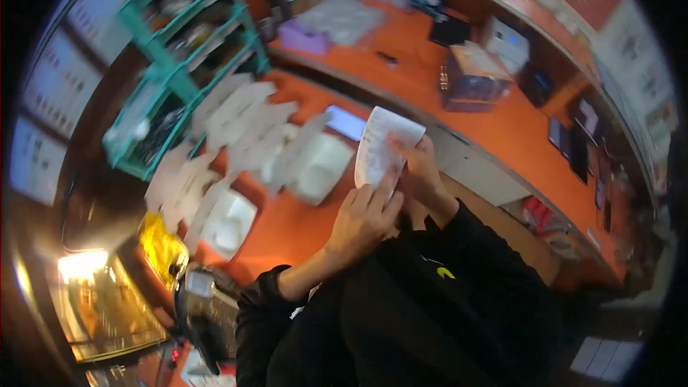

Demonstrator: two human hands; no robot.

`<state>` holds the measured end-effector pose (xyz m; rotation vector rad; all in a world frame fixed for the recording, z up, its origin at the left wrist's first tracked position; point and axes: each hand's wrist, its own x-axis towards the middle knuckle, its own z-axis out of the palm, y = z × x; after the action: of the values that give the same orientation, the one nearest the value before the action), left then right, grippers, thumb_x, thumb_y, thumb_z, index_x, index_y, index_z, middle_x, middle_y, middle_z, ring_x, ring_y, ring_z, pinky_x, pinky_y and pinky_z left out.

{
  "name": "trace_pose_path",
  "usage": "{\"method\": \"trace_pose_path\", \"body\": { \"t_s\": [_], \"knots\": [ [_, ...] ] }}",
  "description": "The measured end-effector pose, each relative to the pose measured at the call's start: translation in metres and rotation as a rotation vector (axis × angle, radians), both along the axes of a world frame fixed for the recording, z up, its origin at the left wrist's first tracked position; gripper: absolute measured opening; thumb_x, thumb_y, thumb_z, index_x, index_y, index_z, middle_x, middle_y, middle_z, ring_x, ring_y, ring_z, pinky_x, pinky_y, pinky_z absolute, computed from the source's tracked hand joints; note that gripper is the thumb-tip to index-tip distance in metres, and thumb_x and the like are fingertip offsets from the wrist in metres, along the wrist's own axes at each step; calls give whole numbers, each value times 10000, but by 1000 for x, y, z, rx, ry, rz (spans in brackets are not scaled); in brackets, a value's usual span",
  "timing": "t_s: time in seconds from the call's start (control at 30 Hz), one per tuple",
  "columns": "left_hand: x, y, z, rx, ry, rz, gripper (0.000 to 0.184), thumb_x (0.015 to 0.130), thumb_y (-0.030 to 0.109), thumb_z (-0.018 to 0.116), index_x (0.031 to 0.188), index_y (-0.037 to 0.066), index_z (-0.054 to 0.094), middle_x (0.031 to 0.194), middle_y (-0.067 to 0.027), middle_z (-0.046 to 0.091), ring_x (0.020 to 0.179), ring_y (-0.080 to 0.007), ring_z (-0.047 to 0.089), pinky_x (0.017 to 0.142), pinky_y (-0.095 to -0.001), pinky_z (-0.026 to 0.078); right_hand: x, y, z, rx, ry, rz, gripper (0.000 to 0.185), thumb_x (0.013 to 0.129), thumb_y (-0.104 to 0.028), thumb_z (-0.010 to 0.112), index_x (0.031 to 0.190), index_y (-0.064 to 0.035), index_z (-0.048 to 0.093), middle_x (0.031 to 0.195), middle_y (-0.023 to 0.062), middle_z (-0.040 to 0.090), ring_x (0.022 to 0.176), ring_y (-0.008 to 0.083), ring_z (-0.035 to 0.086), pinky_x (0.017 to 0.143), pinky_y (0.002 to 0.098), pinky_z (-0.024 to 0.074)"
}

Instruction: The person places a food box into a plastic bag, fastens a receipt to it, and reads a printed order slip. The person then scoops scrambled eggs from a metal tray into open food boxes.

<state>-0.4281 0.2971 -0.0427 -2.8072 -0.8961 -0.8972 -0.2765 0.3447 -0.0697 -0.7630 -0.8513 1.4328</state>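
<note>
A printed paper slip (374,145), much like a receipt, is held up in front of me, its top end curling over. My right hand (423,170) grips its right side, with the thumb across the printed face. At the lower end, the bent fingers of my left hand (362,221) close on the same slip. Just behind the paper, a pale rectangular slab (346,123) lies on the orange table. White containers (315,168) in pale plastic bags stand left of my hands; another white container (229,223) sits nearer me.
Teal stacked crates (193,64) rise at the back left. A lit glass cabinet (107,308) and a yellow bag (161,244) are at the lower left. Across the gap runs an orange counter (401,75) bearing a box (476,79), a white device (507,44) and a purple box (303,37).
</note>
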Motion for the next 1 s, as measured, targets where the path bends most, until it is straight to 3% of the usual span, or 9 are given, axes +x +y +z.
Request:
{"method": "trace_pose_path", "body": {
  "t_s": [0.13, 0.23, 0.3, 0.47, 0.57, 0.67, 0.83, 0.93, 1.0],
  "knots": [
    [106, 53, 14, -207, -219, -327, 407, 669, 192, 619, 1049, 92, 513, 1108, -145, 491, 816, -269, 517, 707, -362, 411, 150, 49, 11, 143, -154, -282, 481, 724, -53, 607, 1155, -26, 396, 1025, 78, 527, 923, 163, 522, 741, 294, 455],
    [176, 126, 0, -280, -276, -208, 465, 656, 235, 662, 1058, 60, 507, 1118, -148, 481, 1000, -314, 471, 821, -383, 383, 241, 70, 32, 136, -248, -272, 608, 650, 58, 591, 1206, -33, 362, 1091, 64, 507, 1012, 158, 482, 832, 288, 414],
    [225, 180, -5, -606, -447, -135, 490, 689, 262, 646, 1093, 35, 487, 1111, -167, 486, 1018, -314, 466, 871, -373, 364, 287, 99, 29, 141, -311, -255, 709, 612, 82, 584, 1249, -53, 302, 1168, 74, 439, 1080, 164, 420, 881, 287, 370],
    [328, 312, -55, -543, -587, -68, 641, 676, 390, 650, 1127, -18, 449, 1087, -193, 510, 1007, -269, 500, 834, -362, 391, 355, 145, -3, 80, -797, -226, 870, 553, 118, 562, 1315, -78, 190, 1319, 94, 253, 1199, 177, 276, 966, 268, 265],
    [353, 329, -38, -922, -362, -75, 671, 621, 384, 686, 1109, -22, 468, 1037, -169, 550, 960, -264, 533, 814, -350, 408, 372, 157, -29, 111, -642, -162, 853, 577, 101, 559, 1318, -66, 169, 1305, 92, 280, 1193, 179, 283, 985, 280, 227],
    [374, 335, -44, -852, -227, -195, 563, 651, 237, 690, 1110, -19, 487, 1018, -145, 569, 916, -217, 551, 781, -316, 425, 376, 155, -29, 107, -922, -182, 811, 642, 57, 571, 1321, -55, 142, 1228, 122, 380, 1104, 190, 404, 916, 299, 334],
    [375, 336, -37, -866, -251, -96, 433, 599, 202, 697, 983, 39, 580, 968, -127, 591, 877, -233, 567, 756, -326, 434, 350, 121, 22, 35, -851, -298, 315, 732, -79, 557, 1030, -7, 484, 857, 119, 580, 797, 184, 570, 666, 324, 465],
    [372, 351, -53, -902, -262, -139, 401, 576, 197, 695, 940, 60, 598, 931, -119, 601, 860, -253, 574, 752, -337, 431, 274, 114, 13, 360, -1229, 272, 166, 719, -143, 546, 813, -6, 561, 762, 152, 588, 741, 286, 585, 662, 411, 459],
    [375, 360, -54, -923, -194, -179, 400, 588, 186, 686, 954, 54, 592, 929, -119, 602, 858, -252, 573, 752, -336, 430, 218, 155, -28, 484, -1119, 182, 206, 731, -151, 528, 873, -2, 530, 858, 198, 552, 752, 343, 549, 673, 441, 436]
  ]
}}
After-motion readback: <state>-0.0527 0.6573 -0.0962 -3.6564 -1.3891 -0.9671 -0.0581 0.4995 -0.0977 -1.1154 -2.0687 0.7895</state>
